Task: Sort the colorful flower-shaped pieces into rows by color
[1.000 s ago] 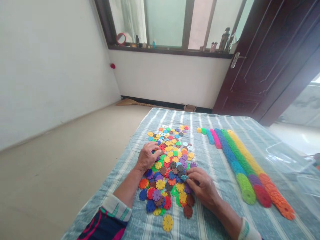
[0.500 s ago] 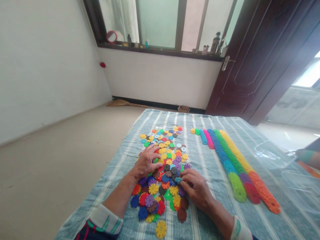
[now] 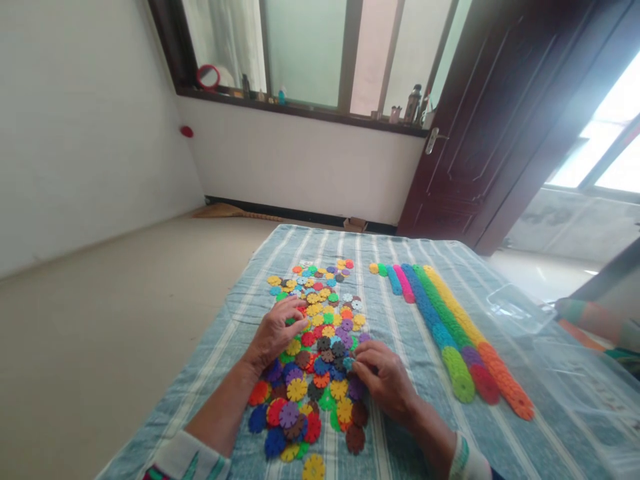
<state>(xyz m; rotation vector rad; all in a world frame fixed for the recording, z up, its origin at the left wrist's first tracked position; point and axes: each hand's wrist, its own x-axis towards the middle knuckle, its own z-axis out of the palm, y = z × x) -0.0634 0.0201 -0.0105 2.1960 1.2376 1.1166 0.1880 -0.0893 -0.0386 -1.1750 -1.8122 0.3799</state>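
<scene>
A spread of flat, notched plastic discs in many colours lies on the striped cloth. My left hand rests palm down on the left side of this pile, thumb apart from the fingers; it covers some discs. At the pile's right edge, my right hand pinches a light blue notched disc between thumb and fingers. Several black discs lie just beyond it. Brown discs sit nearer to me, and a lone yellow disc lies at the front.
To the right, overlapping discs form long rows: a blue row, a green row and a yellow-to-orange row. Short pink and light blue rows lie beside them. Clear plastic containers stand at the right edge.
The camera view has turned slightly, so the scene sits further left. My left hand's fingers have drawn a little closer together. My right hand still pinches the light blue disc.
</scene>
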